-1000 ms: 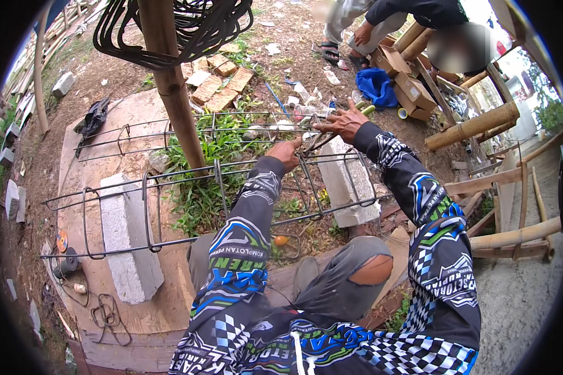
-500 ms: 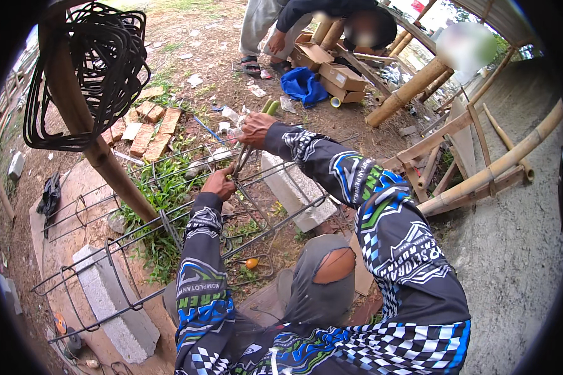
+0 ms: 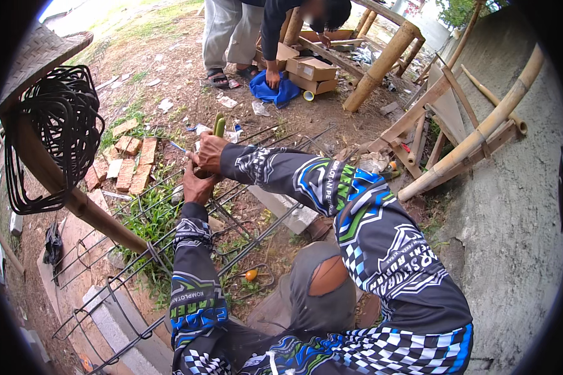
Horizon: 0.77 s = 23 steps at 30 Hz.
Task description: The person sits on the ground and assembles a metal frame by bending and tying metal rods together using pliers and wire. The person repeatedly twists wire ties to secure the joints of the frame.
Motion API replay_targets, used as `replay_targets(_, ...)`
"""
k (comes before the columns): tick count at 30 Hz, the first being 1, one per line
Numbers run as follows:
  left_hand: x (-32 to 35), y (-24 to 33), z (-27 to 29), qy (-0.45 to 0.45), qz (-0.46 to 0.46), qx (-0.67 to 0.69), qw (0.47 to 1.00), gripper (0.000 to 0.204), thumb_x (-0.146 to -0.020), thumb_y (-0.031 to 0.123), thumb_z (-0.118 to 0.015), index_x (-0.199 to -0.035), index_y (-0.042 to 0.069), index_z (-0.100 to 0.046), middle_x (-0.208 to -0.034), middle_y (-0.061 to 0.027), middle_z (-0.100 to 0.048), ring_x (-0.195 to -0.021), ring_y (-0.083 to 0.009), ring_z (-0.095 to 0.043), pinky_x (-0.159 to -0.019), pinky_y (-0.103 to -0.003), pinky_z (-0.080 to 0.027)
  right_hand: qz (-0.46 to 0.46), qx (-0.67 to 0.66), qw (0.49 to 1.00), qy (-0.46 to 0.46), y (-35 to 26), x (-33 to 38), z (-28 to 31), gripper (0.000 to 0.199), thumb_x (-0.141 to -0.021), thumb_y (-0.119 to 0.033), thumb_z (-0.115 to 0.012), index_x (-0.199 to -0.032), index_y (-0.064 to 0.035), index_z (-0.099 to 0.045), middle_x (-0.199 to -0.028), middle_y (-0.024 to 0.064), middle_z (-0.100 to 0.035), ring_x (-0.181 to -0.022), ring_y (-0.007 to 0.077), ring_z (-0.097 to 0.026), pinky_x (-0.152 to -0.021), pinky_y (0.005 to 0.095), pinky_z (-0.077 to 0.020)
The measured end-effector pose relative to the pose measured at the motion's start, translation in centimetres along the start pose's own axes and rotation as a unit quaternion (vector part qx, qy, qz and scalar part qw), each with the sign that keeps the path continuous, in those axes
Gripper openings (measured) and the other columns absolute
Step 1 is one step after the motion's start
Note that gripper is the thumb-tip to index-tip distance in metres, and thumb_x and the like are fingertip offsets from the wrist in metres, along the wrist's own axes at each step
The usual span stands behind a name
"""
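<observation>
Both hands meet over the far side of a cage of thin steel rods (image 3: 146, 334), which slants across in front of me. My right hand (image 3: 211, 152) is closed around pincers with green handles (image 3: 219, 126); the handle ends stick up above the fist, and the jaws are hidden. Just below it, my left hand (image 3: 197, 187) has its fingers drawn together against the right one. What the left fingers pinch is too small and covered to make out. Bent rod stirrups ring the cage beside the left forearm.
Concrete blocks (image 3: 289, 210) lie under the cage. A bamboo post (image 3: 106, 220) carries a black wire coil (image 3: 53, 140); bricks (image 3: 145, 153) lie beyond. Another person (image 3: 275, 37) bends over cardboard boxes (image 3: 311, 70) and a blue cloth (image 3: 278, 94). Bamboo framing (image 3: 481, 132) stands right.
My hands have come closer together, with the left fingers now up against the right hand. The view has shifted. The other person's hand has come down onto the blue cloth.
</observation>
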<state>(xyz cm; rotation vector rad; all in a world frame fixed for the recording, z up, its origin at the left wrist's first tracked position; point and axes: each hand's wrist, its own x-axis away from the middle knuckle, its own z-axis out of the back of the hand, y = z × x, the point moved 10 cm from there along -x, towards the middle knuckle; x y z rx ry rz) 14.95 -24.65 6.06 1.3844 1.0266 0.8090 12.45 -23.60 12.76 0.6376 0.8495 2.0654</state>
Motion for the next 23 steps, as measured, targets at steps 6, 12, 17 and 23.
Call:
replay_targets(6, 1.1, 1.2, -1.3, 0.139, -0.192, -0.041, 0.971, 0.064, -0.081, 0.021, -0.076, -0.131, -0.002, -0.045, -0.111, -0.0108, -0.066, -0.1, -0.0189, -0.064, -0.086, -0.029, -0.049, -0.031, 0.0, 0.987, 0.155, 1.7, 1.9, 3.6, 0.024, -0.085, -0.024, -0.059, -0.097, -0.0085, -0.073, -0.096, 0.0071, -0.07, -0.109, 0.0259, -0.056, -0.11, 0.0514, -0.0262)
replay_targets(12, 2.9, 2.0, 0.3, 0.255, -0.138, -0.189, 0.938, 0.023, -0.086, 0.013, -0.045, -0.106, 0.001, -0.047, -0.079, -0.0139, -0.05, -0.067, -0.025, -0.048, -0.067, -0.04, -0.043, -0.263, -0.362, 0.809, 0.382, 10.7, 7.9, 6.6, 0.107, -0.069, -0.027, -0.076, -0.151, -0.0022, -0.014, -0.153, 0.0249, -0.02, -0.14, 0.0396, -0.026, -0.114, 0.0608, -0.0191)
replay_targets(17, 1.2, 0.9, -3.0, 0.242, -0.124, -0.148, 0.951, 0.036, -0.092, 0.026, -0.055, -0.119, 0.002, -0.048, -0.104, -0.0175, -0.06, -0.097, -0.0287, -0.062, -0.084, -0.038, -0.048, -0.22, -0.855, 0.357, 0.304, 5.4, 4.8, -3.8, 0.134, -0.067, -0.047, -0.086, -0.152, -0.0043, 0.007, -0.145, 0.0308, -0.032, -0.132, 0.0402, -0.04, -0.104, 0.0494, -0.0422)
replay_targets(23, 1.8, -4.5, 3.4, 0.269, 0.054, -0.311, 0.91, 0.043, -0.089, 0.025, -0.067, -0.126, 0.009, -0.052, -0.11, -0.0134, -0.063, -0.096, -0.0237, -0.064, -0.08, -0.033, -0.052, -0.43, -0.798, 0.298, 0.298, 5.2, 1.8, -3.0, 0.041, -0.09, -0.044, -0.067, -0.087, -0.0035, -0.06, -0.063, 0.0027, -0.054, -0.057, 0.0144, -0.049, -0.055, 0.0344, -0.0439)
